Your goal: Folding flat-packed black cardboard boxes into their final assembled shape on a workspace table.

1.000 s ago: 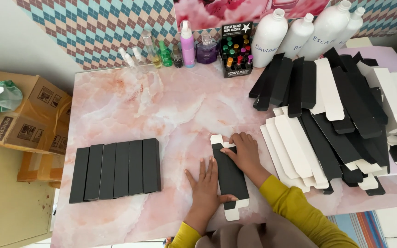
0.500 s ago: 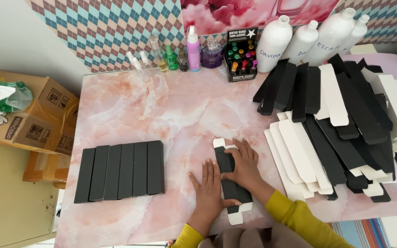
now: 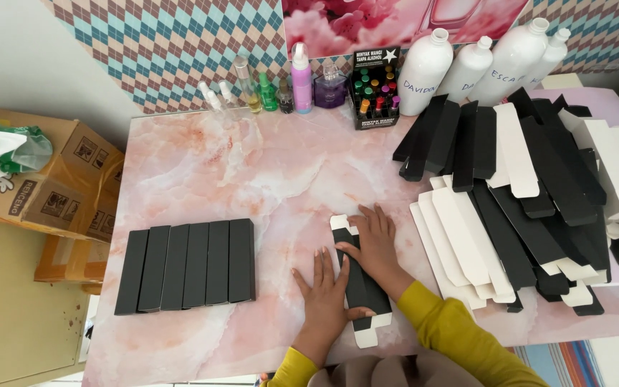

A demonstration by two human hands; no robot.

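Both palms flat on 1 flattened black cardboard carton blank with white end flaps (image 3: 358, 283), near the front edge of the pink marbled tabletop (image 3: 266, 172)

My left hand (image 3: 326, 295) lies open on its left edge, my right hand (image 3: 374, 240) spread over the upper part; neither is clenched. Looks light, thin and springy, easily creased, so I would grip the long edges, not the flaps. 6 folded black boxes (image 3: 188, 265) sit well apart to the left

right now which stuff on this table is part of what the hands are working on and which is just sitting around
In use:
- flat black carton, pressed under the left hand and right hand
- pile of flat cartons, black and white
- row of folded black boxes

Lying about:
- white bottles
- small spray bottles
- display box of tiny vials
- cardboard boxes beside the table
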